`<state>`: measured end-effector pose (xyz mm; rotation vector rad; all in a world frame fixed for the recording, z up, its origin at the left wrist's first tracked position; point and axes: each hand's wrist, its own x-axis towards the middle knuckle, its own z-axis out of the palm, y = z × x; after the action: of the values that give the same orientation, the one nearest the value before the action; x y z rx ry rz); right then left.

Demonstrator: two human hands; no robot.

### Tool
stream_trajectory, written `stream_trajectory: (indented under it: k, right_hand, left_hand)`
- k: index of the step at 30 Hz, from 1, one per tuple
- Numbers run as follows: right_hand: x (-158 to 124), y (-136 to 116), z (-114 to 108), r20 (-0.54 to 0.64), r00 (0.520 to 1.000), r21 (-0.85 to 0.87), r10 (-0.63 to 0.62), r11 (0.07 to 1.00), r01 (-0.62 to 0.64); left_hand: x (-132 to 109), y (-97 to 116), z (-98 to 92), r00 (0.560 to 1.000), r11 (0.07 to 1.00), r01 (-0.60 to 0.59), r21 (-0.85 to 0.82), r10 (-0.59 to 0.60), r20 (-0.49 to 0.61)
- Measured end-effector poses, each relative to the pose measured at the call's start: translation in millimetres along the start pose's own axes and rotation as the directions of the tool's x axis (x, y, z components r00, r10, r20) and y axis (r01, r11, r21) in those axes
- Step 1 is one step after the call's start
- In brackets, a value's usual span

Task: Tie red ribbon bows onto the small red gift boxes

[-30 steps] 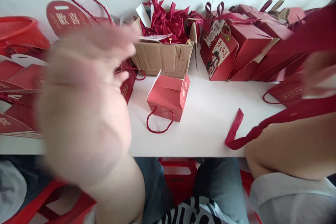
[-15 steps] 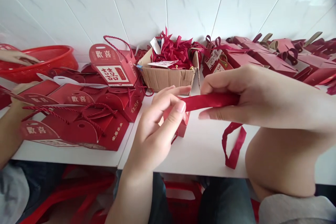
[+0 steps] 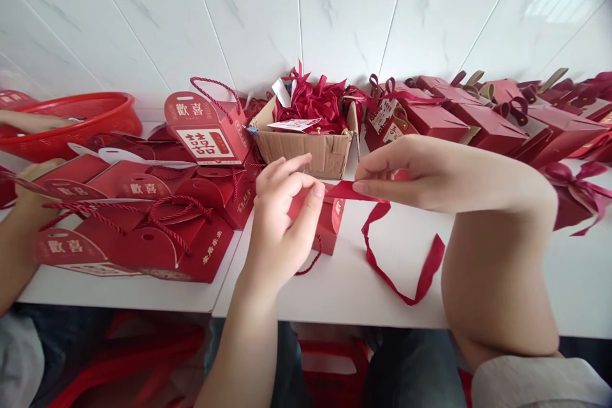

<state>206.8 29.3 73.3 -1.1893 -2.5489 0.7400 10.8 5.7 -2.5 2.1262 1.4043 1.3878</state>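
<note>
The ribbon (image 3: 343, 190) is pinched between thumb and fingers by the left hand (image 3: 287, 220) and the right hand (image 3: 406, 175), over the half-hidden box (image 3: 329, 220), its tail laid on the white table (image 3: 339, 296). No knot is seen in it; at far right, a bow (image 3: 572, 185) is already tied. A tiled wall (image 3: 351, 13) is seen behind.

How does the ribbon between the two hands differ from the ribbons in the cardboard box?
The held ribbon is a single strip spanning the left hand and right hand; the boxed ribbons lie in a jumbled heap. The held ribbon's loose length curves over the white table, while some boxed ribbons stick up above the rim of the cardboard box. Both look dark red.
</note>
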Motion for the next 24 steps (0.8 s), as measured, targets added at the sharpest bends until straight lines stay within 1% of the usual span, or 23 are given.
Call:
stream_trajectory:
  k: [2,4,8,12,18,24]
  right_hand:
    - [2.9,5.9,0.0,0.031,0.998,-0.033,0.057,0.998,-0.056]
    - [6.5,11.9,-0.1,0.079,0.991,-0.054,0.105,0.993,-0.101]
    - [11.9,19.8,-1.4,0.149,0.969,-0.048,0.196,0.980,-0.191]
    - [14.4,22.0,-2.0,0.142,0.956,-0.030,0.255,0.967,-0.253]
    - [19.9,21.4,1.1,0.148,0.956,-0.042,0.253,0.967,-0.250]
    - [26.8,18.4,7.0,0.180,0.966,0.002,0.185,0.982,-0.188]
  left_hand:
    - [0.7,-5.6,2.3,1.000,0.994,0.021,0.103,-0.021,0.005]
    - [0.3,-9.5,5.5,0.998,0.986,0.036,0.166,-0.044,0.048]
    - [-0.9,-12.1,13.0,0.990,0.982,0.026,0.186,-0.051,0.129]
    - [-0.7,-12.4,18.0,0.988,0.984,0.020,0.176,-0.047,0.148]
    - [-1.5,-12.7,18.7,0.986,0.983,0.020,0.183,-0.050,0.158]
    - [-1.2,-13.3,20.0,0.991,0.973,-0.001,0.233,-0.030,0.129]
